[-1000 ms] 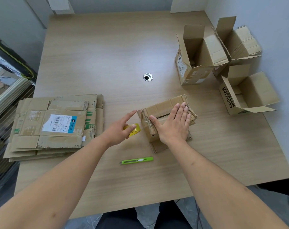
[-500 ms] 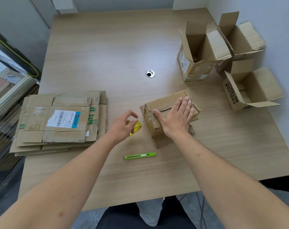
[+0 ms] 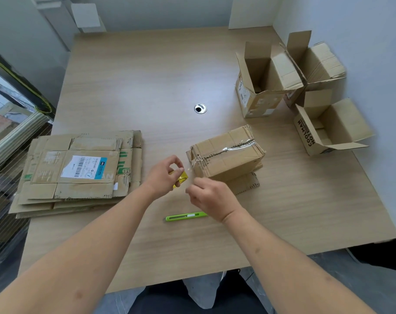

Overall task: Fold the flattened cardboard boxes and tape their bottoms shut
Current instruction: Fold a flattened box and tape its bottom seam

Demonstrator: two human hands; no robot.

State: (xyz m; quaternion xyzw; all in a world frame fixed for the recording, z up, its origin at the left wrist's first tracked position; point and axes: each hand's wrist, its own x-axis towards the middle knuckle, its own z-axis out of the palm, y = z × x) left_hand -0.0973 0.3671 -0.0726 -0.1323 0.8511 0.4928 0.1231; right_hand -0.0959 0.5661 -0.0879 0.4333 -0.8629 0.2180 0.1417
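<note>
head view: the folded brown cardboard box (image 3: 226, 155) lies bottom-up on the wooden desk (image 3: 147, 75), its lower flaps splayed beneath it on the near side. a strip of clear tape already runs along the bottom seam, which follows the box's long axis from its left end up toward its right end, and wraps over the left end face. the small yellow tape roll (image 3: 180, 178) sits just left of the box's left end, gripped by the left hand (image 3: 164, 175) with curled fingers. the right hand (image 3: 211, 197), just in front of the box's near-left corner, is clenched in a pinch; it appears to hold the clear tape running between roll and box, though the film is too faint to confirm. judgement: the tape wants severing next, and the right hand is nearer the green utility knife (image 3: 186, 216), which lies in front of the box, long axis left to right. a stack of flattened cardboard boxes (image 3: 77, 171) lies well left of the box; three opened cardboard boxes (image 3: 305, 91) stand behind and to its right.
</note>
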